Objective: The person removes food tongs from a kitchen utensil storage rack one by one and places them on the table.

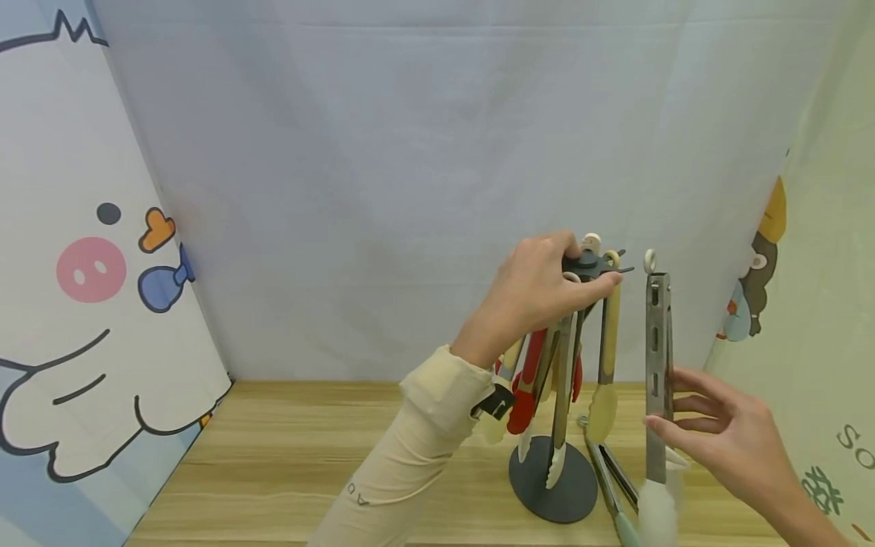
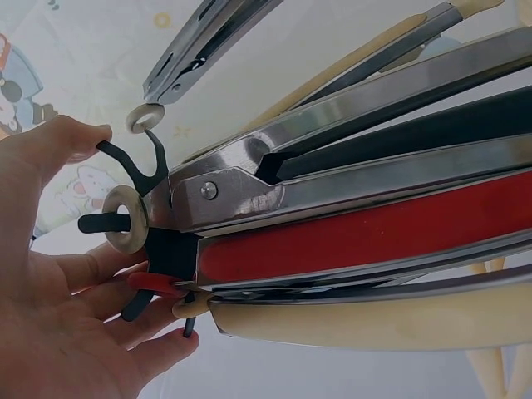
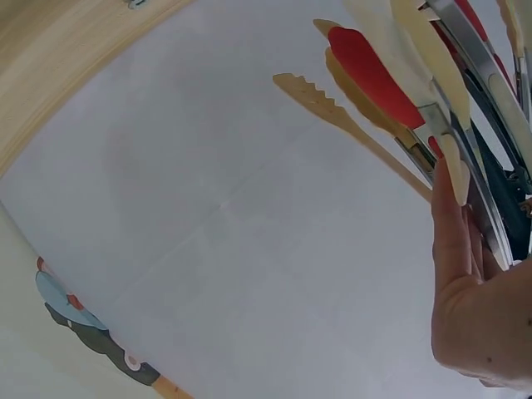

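My left hand (image 1: 536, 285) grips the hooked top (image 1: 589, 264) of a dark tong stand, its thumb tip on one hook (image 2: 116, 154) in the left wrist view. Several tongs hang there, among them red-handled tongs (image 2: 357, 229) and cream-handled tongs (image 2: 374, 316). To the right, my right hand (image 1: 724, 429) pinches steel tongs (image 1: 656, 357) between thumb and fingers. They stand nearly upright, white heads (image 1: 658, 513) down. Their pale hanging ring (image 2: 145, 118) is right at a forked hook in the left wrist view. The right wrist view shows this hand (image 3: 474, 316) partly behind tongs.
The stand's round dark base (image 1: 574, 494) rests on the wooden table (image 1: 307, 456). Beside it lie steel tongs (image 1: 601, 471) with mint-green ends. A pale curtain (image 1: 342, 190) hangs behind, with printed cartoon panels at the left and right.
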A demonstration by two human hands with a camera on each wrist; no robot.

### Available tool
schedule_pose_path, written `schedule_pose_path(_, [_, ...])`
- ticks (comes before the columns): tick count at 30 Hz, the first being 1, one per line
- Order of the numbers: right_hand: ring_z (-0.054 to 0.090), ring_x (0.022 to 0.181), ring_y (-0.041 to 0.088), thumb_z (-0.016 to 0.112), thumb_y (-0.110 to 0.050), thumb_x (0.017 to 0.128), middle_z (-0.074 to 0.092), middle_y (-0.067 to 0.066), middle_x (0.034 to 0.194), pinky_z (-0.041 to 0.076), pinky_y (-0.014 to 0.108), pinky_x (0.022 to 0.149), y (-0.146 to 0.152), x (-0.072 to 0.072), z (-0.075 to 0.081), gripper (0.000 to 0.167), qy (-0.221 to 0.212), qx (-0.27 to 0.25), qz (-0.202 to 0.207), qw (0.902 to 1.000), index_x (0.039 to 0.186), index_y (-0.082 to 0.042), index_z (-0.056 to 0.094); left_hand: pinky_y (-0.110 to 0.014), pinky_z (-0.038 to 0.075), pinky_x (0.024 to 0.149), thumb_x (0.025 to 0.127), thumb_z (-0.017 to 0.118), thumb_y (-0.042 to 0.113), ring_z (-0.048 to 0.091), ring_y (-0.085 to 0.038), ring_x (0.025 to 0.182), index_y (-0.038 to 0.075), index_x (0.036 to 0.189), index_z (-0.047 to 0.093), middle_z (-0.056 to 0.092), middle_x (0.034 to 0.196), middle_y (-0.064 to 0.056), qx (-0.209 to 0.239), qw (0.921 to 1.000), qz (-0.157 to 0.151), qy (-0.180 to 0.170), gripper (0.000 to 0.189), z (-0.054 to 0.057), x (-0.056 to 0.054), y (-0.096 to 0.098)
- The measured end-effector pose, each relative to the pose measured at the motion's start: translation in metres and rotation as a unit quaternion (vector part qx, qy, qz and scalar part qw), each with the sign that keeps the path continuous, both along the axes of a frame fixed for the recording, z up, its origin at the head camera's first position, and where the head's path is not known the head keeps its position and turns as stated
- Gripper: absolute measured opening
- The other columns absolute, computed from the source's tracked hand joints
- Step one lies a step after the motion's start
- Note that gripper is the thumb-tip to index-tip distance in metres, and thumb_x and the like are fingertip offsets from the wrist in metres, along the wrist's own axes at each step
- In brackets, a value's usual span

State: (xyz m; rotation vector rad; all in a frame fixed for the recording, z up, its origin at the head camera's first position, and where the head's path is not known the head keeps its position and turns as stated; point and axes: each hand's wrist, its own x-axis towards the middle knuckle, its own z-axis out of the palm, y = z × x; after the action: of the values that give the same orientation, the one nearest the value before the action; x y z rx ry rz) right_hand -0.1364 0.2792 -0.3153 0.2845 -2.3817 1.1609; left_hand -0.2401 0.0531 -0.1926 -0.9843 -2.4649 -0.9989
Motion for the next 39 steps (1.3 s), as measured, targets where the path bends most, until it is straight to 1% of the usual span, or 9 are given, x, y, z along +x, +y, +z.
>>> schedule_pose_path(7, [0.065, 0.077, 0.002, 0.079, -0.008, 0.076, 0.062, -0.019, 0.095, 0.053, 0.019, 0.064, 0.005, -0.001, 0.0, 0.056, -0.017, 0.01, -0.012, 0.9997, 0.125, 0.003, 0.054, -0.019, 0.043, 0.052, 0.086, 0.063, 0.047, 0.053, -0.01, 0.064, 0.013, 0.091, 0.054, 0.054, 0.082, 0.003, -0.004, 1.0, 0.002, -0.007, 0.036, 0.0, 0.0, 0.0])
schedule_pose_path(11, [0.065, 0.077, 0.001, 0.079, -0.009, 0.077, 0.061, -0.02, 0.094, 0.052, 0.019, 0.064, 0.008, -0.001, -0.001, 0.057, -0.025, 0.013, -0.021, 0.9994, 0.126, 0.004, 0.053, -0.019, 0.043, 0.052, 0.086, 0.063, 0.047, 0.052, -0.01, 0.064, 0.013, 0.09, 0.054, 0.054, 0.082, 0.003, -0.007, 1.0, 0.003, 0.001, 0.035, -0.001, 0.0, 0.0])
schedule_pose_path(14, [0.064, 0.076, 0.0, 0.079, -0.009, 0.076, 0.061, -0.02, 0.093, 0.052, 0.018, 0.063, 0.01, -0.001, -0.001, 0.057, -0.021, 0.016, -0.026, 0.9993, 0.126, 0.004, 0.054, -0.019, 0.042, 0.052, 0.086, 0.064, 0.047, 0.052, -0.01, 0.065, 0.013, 0.089, 0.053, 0.053, 0.082, 0.003, -0.006, 0.9999, 0.004, 0.008, 0.035, -0.001, 0.0, 0.0])
schedule_pose_path(20, [0.064, 0.075, -0.002, 0.079, -0.011, 0.077, 0.059, -0.022, 0.093, 0.052, 0.018, 0.061, 0.014, -0.001, -0.002, 0.057, -0.023, 0.029, -0.036, 0.9987, 0.126, 0.002, 0.055, -0.018, 0.042, 0.054, 0.086, 0.063, 0.047, 0.052, -0.009, 0.067, 0.013, 0.09, 0.053, 0.053, 0.085, 0.003, -0.012, 0.9999, 0.005, 0.002, 0.036, -0.001, 0.0, 0.001])
schedule_pose_path(26, [0.063, 0.074, -0.004, 0.079, -0.018, 0.077, 0.058, -0.024, 0.095, 0.052, 0.021, 0.058, 0.018, -0.003, -0.003, 0.059, -0.044, 0.047, -0.055, 0.9964, 0.129, -0.001, 0.055, -0.018, 0.043, 0.052, 0.087, 0.063, 0.046, 0.052, -0.01, 0.065, 0.014, 0.089, 0.052, 0.052, 0.084, 0.003, -0.001, 0.9999, -0.004, 0.011, 0.034, -0.001, 0.0, 0.0])
schedule_pose_path(29, [0.062, 0.073, -0.004, 0.08, -0.021, 0.077, 0.059, -0.019, 0.097, 0.051, 0.023, 0.056, 0.019, -0.004, -0.005, 0.062, -0.054, 0.055, -0.065, 0.9949, 0.13, -0.002, 0.054, -0.018, 0.043, 0.051, 0.087, 0.063, 0.046, 0.052, -0.01, 0.064, 0.014, 0.088, 0.052, 0.052, 0.083, 0.003, 0.001, 0.9999, -0.007, 0.015, 0.033, -0.002, 0.0, -0.001])
schedule_pose_path(32, [0.063, 0.072, -0.003, 0.08, -0.02, 0.076, 0.064, -0.003, 0.099, 0.051, 0.023, 0.056, 0.021, -0.005, -0.007, 0.064, -0.056, 0.06, -0.068, 0.9943, 0.131, -0.001, 0.053, -0.019, 0.043, 0.051, 0.087, 0.063, 0.046, 0.052, -0.01, 0.064, 0.014, 0.088, 0.052, 0.052, 0.083, 0.004, 0.0, 0.9999, -0.006, 0.013, 0.034, -0.002, 0.0, -0.001])
schedule_pose_path(36, [0.063, 0.07, -0.002, 0.08, -0.02, 0.076, 0.064, 0.016, 0.102, 0.051, 0.024, 0.055, 0.023, -0.006, -0.009, 0.065, -0.057, 0.068, -0.069, 0.9936, 0.131, 0.0, 0.052, -0.019, 0.042, 0.051, 0.087, 0.063, 0.047, 0.052, -0.01, 0.064, 0.014, 0.089, 0.053, 0.052, 0.083, 0.004, -0.002, 1.0, -0.003, 0.007, 0.035, -0.001, 0.0, -0.001])
schedule_pose_path(39, [0.062, 0.069, -0.002, 0.08, -0.021, 0.076, 0.063, 0.02, 0.104, 0.051, 0.024, 0.053, 0.024, -0.008, -0.011, 0.066, -0.06, 0.072, -0.07, 0.9932, 0.131, 0.0, 0.052, -0.019, 0.042, 0.051, 0.087, 0.063, 0.047, 0.051, -0.01, 0.064, 0.014, 0.09, 0.053, 0.052, 0.083, 0.004, -0.001, 1.0, -0.002, 0.006, 0.035, -0.001, 0.0, -0.001])
